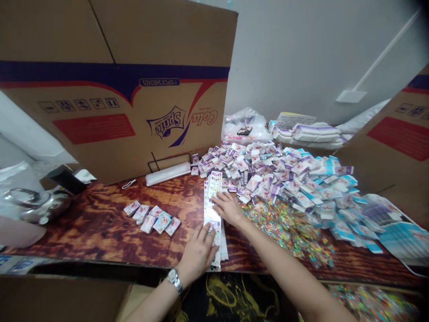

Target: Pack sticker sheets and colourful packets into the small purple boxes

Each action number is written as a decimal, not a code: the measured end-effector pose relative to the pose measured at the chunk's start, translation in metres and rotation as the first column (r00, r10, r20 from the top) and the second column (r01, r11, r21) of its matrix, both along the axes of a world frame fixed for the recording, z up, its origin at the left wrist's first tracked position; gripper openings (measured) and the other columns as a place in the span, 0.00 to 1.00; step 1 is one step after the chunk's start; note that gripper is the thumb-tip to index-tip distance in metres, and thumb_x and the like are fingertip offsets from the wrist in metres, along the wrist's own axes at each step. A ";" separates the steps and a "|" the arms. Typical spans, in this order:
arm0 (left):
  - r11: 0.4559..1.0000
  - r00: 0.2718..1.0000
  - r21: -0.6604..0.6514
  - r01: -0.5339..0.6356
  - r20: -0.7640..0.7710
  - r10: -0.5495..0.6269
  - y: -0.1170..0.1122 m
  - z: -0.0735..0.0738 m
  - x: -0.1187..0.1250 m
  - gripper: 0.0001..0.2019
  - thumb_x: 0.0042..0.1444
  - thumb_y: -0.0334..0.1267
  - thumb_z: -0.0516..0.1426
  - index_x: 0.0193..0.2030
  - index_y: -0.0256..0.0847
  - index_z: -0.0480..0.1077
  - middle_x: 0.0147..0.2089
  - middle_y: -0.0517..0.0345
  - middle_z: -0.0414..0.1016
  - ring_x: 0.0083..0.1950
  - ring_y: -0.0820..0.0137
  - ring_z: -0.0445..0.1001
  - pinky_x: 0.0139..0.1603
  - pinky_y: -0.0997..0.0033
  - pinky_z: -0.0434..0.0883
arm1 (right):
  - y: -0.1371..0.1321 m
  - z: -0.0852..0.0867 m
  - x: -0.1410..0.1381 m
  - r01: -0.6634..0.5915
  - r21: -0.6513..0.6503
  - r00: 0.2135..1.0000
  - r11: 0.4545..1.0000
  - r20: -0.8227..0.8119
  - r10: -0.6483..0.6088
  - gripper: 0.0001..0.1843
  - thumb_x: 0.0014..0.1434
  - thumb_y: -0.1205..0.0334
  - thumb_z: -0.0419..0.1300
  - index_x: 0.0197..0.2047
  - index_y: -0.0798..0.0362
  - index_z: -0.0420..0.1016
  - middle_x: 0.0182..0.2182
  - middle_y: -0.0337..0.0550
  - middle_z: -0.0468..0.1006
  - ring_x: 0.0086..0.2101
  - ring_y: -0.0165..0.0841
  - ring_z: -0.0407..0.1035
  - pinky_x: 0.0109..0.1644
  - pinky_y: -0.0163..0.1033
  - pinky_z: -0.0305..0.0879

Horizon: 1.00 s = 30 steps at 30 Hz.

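Observation:
A long stack of printed sticker sheets (213, 219) lies on the wood-patterned table (100, 232), near its front edge. My left hand (197, 255), with a wristwatch, holds the near end of the stack. My right hand (228, 208) rests on the stack's far part with fingers apart. To the right spreads a large heap of small white-and-purple packets (275, 174), and bright loose sticker packs (284, 232) lie just past my right hand. A small group of similar packets (151, 219) sits left of my left hand.
A large cardboard carton flap (100, 94) printed with Sprite branding rises behind the table, and another carton (392, 134) stands at right. A metal kettle (38, 205) sits at left. A plastic roll (167, 173) and bagged white packs (304, 134) lie behind. More colourful packs (372, 304) lie below the table.

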<state>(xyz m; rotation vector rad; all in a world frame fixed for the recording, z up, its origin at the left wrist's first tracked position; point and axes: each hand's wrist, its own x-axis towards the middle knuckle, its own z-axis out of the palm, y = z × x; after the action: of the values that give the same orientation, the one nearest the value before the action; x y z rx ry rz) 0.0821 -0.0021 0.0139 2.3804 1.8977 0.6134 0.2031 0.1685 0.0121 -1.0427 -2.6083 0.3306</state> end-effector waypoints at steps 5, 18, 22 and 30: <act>1.000 0.990 -0.029 0.001 0.144 0.004 0.000 0.004 0.000 0.18 0.58 0.40 0.52 0.55 0.38 0.64 0.57 0.41 0.64 0.57 0.55 0.64 0.55 0.50 0.66 | -0.003 -0.007 -0.003 0.015 0.019 0.999 1.000 -0.040 -0.014 0.14 0.62 0.56 0.53 0.49 0.42 0.75 0.52 0.39 0.73 0.53 0.41 0.60 0.57 0.49 0.54; 0.991 0.956 -0.095 -0.094 0.268 0.116 0.049 0.004 -0.020 0.24 0.61 0.44 0.47 0.61 0.33 0.57 0.53 0.43 0.70 0.57 0.58 0.64 0.54 0.54 0.65 | -0.008 0.016 0.009 0.133 0.051 0.934 0.990 -0.341 -0.108 0.16 0.65 0.57 0.47 0.37 0.52 0.75 0.32 0.44 0.79 0.37 0.36 0.71 0.43 0.39 0.65; 0.988 0.951 -0.123 -0.096 0.283 0.128 0.049 0.002 -0.023 0.23 0.62 0.46 0.46 0.59 0.35 0.60 0.53 0.43 0.71 0.58 0.55 0.62 0.56 0.51 0.62 | 0.002 0.074 0.030 0.308 0.046 0.859 0.950 -0.442 -0.258 0.19 0.67 0.55 0.41 0.43 0.54 0.70 0.28 0.42 0.76 0.27 0.32 0.69 0.31 0.35 0.63; 0.966 0.433 -0.251 -0.061 0.866 0.252 0.039 0.042 -0.013 0.26 0.60 0.54 0.45 0.56 0.37 0.64 0.59 0.44 0.66 0.60 0.58 0.63 0.58 0.54 0.62 | -0.052 0.129 0.052 0.038 0.527 0.871 0.849 -0.434 0.231 0.10 0.62 0.68 0.52 0.45 0.53 0.71 0.35 0.46 0.79 0.36 0.33 0.73 0.41 0.38 0.69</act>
<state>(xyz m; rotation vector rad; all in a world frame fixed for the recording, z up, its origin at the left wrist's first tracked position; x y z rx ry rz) 0.0694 0.0370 0.0557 1.2294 1.5112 1.3083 0.2556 0.1165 0.1412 -0.5407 -2.1066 -0.0974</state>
